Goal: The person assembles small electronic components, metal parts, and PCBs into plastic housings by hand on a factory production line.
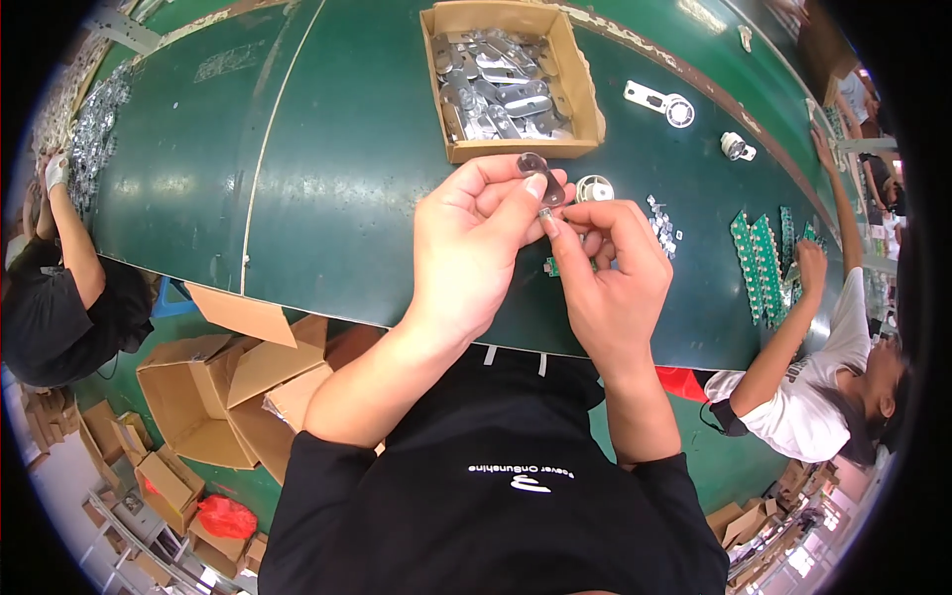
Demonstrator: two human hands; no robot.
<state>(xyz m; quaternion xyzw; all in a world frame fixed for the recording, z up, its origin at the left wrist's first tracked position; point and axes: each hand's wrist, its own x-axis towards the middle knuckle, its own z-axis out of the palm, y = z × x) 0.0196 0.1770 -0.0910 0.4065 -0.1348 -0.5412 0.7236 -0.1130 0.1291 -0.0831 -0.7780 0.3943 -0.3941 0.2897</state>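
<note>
My left hand (461, 248) is closed in a pinch on a dark, glossy, elongated piece (543, 180) with rounded ends, held up over the table. Against the lower end of that piece, my right hand (623, 293) pinches a tiny pale part (546, 213), too small to name. Just beyond my fingers, a round white part (594, 189) sits on the table. Small white pieces (664, 226) lie scattered to the right of it. A bit of green circuit board (552, 266) shows partly behind my right hand.
An open cardboard box (526, 152) of shiny elongated plates stands ahead on the green table (347, 129). White parts (678, 110) lie far right. Green circuit board strips (756, 268) are near a co-worker's hand (811, 266). Cardboard boxes (198, 407) stand lower left; another person (59, 307) works left.
</note>
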